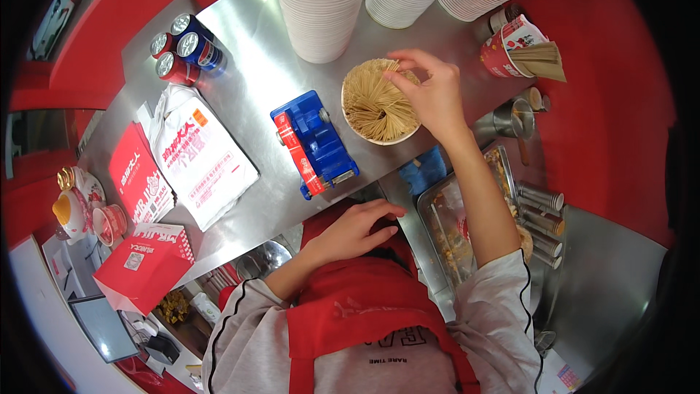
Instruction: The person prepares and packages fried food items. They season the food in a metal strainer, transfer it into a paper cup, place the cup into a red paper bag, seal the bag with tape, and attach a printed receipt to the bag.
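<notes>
Thin bamboo sticks [377,99] fill a round paper tub [383,143], packed upright with their tops swirled. My right hand [429,79] reaches over the tub's far right side, thumb and fingertips at the stick tops. Whether any sticks are pinched between them cannot be told. In front of the red apron [361,287], my left hand [358,228] hangs with loosely curled, parted fingers and holds nothing. Left of the tub, on the steel counter [246,65], sits a blue tape dispenser-like device [320,142] with a red printed strip along it.
Tall stacks of paper tubs [322,11] stand at the back. To the left are soda cans [188,52], white printed bags [202,158] and a red paper bag [145,268]. A red cup [495,57] holds paper-wrapped items at right; a food tray [437,219] lies below the counter edge.
</notes>
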Demonstrator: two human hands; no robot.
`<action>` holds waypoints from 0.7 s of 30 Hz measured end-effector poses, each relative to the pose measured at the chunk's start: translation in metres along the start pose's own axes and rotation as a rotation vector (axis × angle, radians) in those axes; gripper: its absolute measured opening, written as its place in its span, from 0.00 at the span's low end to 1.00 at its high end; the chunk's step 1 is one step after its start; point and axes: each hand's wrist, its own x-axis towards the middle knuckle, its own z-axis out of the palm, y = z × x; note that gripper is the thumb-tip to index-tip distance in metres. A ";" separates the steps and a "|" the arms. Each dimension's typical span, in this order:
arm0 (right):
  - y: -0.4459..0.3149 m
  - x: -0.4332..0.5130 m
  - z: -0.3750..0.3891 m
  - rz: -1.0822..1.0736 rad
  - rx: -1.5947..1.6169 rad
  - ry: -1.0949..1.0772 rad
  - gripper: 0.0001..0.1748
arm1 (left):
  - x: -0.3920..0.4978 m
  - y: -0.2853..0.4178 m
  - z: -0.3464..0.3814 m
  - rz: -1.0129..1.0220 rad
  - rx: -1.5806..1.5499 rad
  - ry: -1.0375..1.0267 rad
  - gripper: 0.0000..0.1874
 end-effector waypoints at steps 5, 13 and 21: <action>-0.013 0.005 -0.017 0.023 0.235 0.108 0.20 | 0.020 0.044 -0.022 0.195 0.105 0.318 0.18; -0.079 -0.061 -0.076 0.112 0.463 0.038 0.22 | 0.074 0.111 -0.054 -0.006 0.268 0.242 0.11; -0.050 -0.198 -0.109 0.334 0.091 0.350 0.16 | 0.109 0.083 0.039 -0.034 0.150 -0.263 0.08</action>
